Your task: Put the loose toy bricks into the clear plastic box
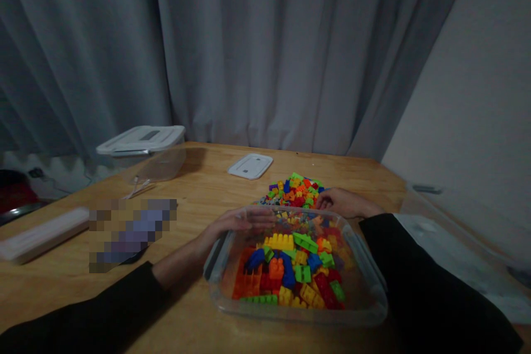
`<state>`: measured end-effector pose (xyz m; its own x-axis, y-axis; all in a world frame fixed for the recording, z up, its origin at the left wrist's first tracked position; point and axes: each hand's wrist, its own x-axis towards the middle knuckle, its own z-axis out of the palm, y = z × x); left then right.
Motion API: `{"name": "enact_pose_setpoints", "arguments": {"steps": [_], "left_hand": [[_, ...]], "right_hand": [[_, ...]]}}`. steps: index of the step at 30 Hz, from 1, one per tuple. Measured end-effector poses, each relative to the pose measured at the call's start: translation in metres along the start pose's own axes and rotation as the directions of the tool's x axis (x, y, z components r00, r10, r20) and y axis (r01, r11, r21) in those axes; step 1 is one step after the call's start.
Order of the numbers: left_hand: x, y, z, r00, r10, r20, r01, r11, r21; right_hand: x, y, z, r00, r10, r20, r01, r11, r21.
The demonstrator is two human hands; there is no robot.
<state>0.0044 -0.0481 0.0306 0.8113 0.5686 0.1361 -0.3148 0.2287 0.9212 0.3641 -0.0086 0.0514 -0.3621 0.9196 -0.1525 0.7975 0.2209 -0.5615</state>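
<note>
As seen from the head view, clear plastic box (298,317), grey side clips (216,256), glossy red, yellow, green, blue and orange bricks (302,274) jumbled inside; set on wooden table (207,177), just in front of loose brick pile (295,193). Left hand (243,219) held flat by far-left corner, fingers straight, grip wide. Right hand (339,202) curled at pile; can't tell whether holding any brick.
</note>
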Motion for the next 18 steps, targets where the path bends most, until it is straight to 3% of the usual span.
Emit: {"name": "enact_pose_setpoints", "arguments": {"steps": [7,18], "left_hand": [[0.001,0.0,-0.001,1.0,0.007,0.003,-0.007,1.0,-0.002],[0.0,-0.004,-0.005,1.0,0.013,-0.009,-0.013,1.0,0.026]], "right_hand": [[-0.001,0.003,0.001,0.999,0.019,0.032,-0.021,0.998,0.066],[0.007,0.01,0.004,0.999,0.01,0.045,-0.007,0.998,-0.06]]}}
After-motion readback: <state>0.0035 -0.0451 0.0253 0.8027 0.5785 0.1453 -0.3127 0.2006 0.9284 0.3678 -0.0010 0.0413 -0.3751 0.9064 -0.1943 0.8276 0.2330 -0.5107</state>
